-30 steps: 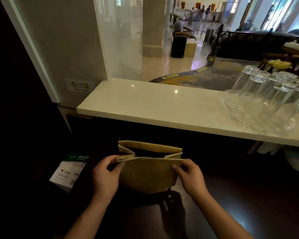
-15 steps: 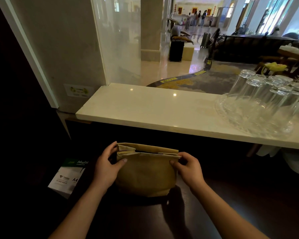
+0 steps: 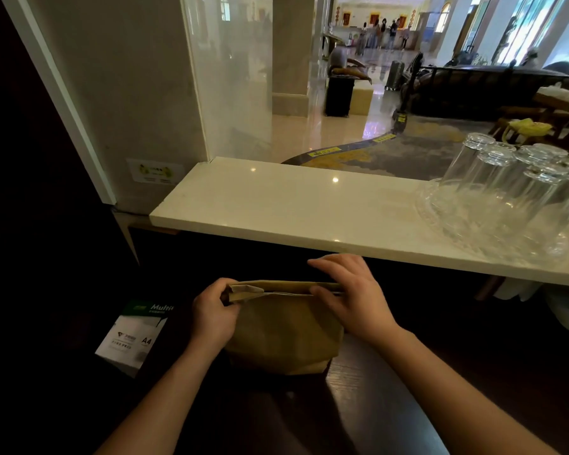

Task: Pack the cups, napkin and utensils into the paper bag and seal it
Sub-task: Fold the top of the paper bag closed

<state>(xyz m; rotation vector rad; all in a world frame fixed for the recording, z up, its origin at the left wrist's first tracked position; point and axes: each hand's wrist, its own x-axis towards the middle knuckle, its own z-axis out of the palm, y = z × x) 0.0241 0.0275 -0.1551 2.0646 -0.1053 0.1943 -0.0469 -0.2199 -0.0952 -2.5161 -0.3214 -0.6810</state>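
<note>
A brown paper bag (image 3: 281, 336) stands upright on the dark wooden counter, low in the middle of the head view. Its mouth is pressed flat into a thin strip along the top edge. My left hand (image 3: 212, 318) pinches the left end of that strip between thumb and fingers. My right hand (image 3: 353, 298) lies over the right end, thumb in front and fingers reaching behind the top. Whatever is inside the bag is hidden. No cups, napkin or utensils show outside it.
A white marble ledge (image 3: 276, 208) runs just above and behind the bag. Several upturned clear glasses (image 3: 506, 192) stand on a glass tray at its right end. A pack of A4 paper (image 3: 133, 336) lies left of the bag. A lobby shows beyond the glass.
The bag's mouth went from open to pressed flat. Both hands rose to its top edge, the right one shifting over the top and behind it.
</note>
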